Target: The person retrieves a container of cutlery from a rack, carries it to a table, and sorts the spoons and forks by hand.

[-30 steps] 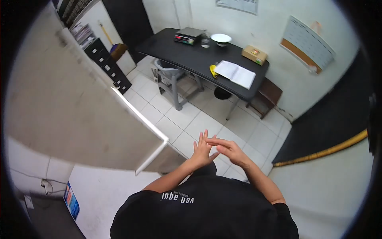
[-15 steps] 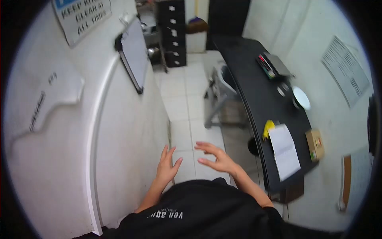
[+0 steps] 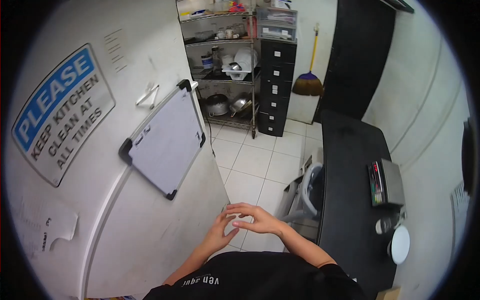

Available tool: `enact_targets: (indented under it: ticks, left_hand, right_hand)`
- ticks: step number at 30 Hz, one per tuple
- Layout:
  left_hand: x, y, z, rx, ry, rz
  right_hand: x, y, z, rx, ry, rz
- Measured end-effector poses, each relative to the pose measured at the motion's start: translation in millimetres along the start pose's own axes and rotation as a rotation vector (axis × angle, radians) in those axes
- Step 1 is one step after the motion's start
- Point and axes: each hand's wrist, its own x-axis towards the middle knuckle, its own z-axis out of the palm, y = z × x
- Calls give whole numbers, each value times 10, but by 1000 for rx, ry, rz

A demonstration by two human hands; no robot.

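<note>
My left hand (image 3: 217, 236) and my right hand (image 3: 260, 221) are held up in front of my body, above the white tiled floor (image 3: 252, 160). Their fingers are curved and spread, with the fingertips close together; whether they touch I cannot tell. Neither hand holds anything. Nearest to the left hand is the white wall panel (image 3: 150, 230), which carries a whiteboard (image 3: 167, 142) with black corners. To the right of the right hand runs a long black table (image 3: 345, 200), and a grey plastic chair (image 3: 309, 192) is at its left edge.
A digital scale (image 3: 386, 182) and a white bowl (image 3: 400, 245) sit on the table. Ahead stand a wire shelf (image 3: 220, 77) with pots and dishes, a black drawer tower (image 3: 275, 90), a hanging broom (image 3: 308, 84) and a dark door (image 3: 357, 55).
The view has tilted up and forward, bringing the shelf, drawers and broom fully into sight. My hands have come closer together. The paper and yellow item on the table have left view.
</note>
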Motion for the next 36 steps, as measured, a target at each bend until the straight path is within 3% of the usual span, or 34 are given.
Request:
enact_targets:
  ticks: [3,7,14,16,18,20,23,27,30,33,36]
  left_hand:
    - [637,-14,22,65,214,-27]
    - [1370,-277,125,45,258,-67]
    - [3204,-829,74,-7,167,7]
    - [3843,-905,15,-30,169,198]
    - [4395,-874,-121,-199,59,-30]
    - [4915,-1161,-125,-20,90,141]
    - [5483,-1104,-334,-47,194,72]
    - [6200,-1697,-413,-16,355,-8]
    - [6748,-1730,-649,39,540,2]
    - [7237,-1763,-819,99,590,-80]
    - [7714,-1818,-940,66,664,-102]
  right_hand:
    - [379,136,-642,41,-38,9]
    - [984,347,-1322,66,-111,-70]
    - [2284,829,-2300,51,-160,-112]
    - [2642,978,-2604,-128,-118,-229]
    - [2951,1113,-2981,-159,-153,-221]
    - [3264,1337,-3360,-131,-137,-208]
    - [3647,1595,-3862,18,-89,-84]
    - [4246,2019,-4484,-9,-157,-136]
    - [4824,2135,-4969,16,-225,-262]
    - [5246,2216,-5340,0,-296,-313]
    - [5738,2294,-5692,38,-388,-269]
